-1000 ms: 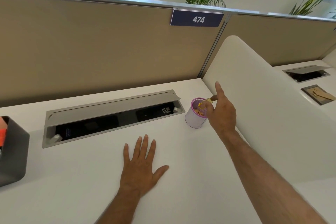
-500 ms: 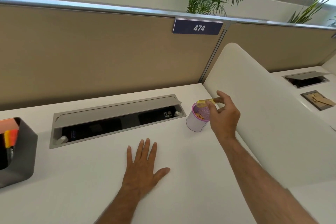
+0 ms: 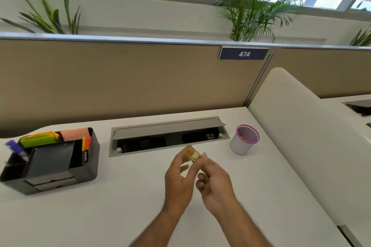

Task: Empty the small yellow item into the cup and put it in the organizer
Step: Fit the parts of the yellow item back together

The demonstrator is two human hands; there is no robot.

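Observation:
The small yellow item (image 3: 193,154) is a little translucent box, blurred, held above the desk between the fingertips of both hands. My left hand (image 3: 177,181) pinches its left side and my right hand (image 3: 213,179) grips its right side. The cup (image 3: 244,139) is white with a purple rim, stands to the right near the divider, and has small orange-yellow pieces inside. The dark grey organizer (image 3: 86,168) sits at the left of the desk with markers, a green case and a pink pad in its compartments.
An open grey cable tray (image 3: 168,135) is set into the desk behind my hands. A tan partition with a "474" sign (image 3: 244,53) runs along the back. A white curved divider (image 3: 301,126) bounds the right side. Plants stand behind the partition.
My right hand has pulled the yellow item away from the cup toward the desk's middle. My left hand has lifted off the desk and joined it. The camera has tilted up and left.

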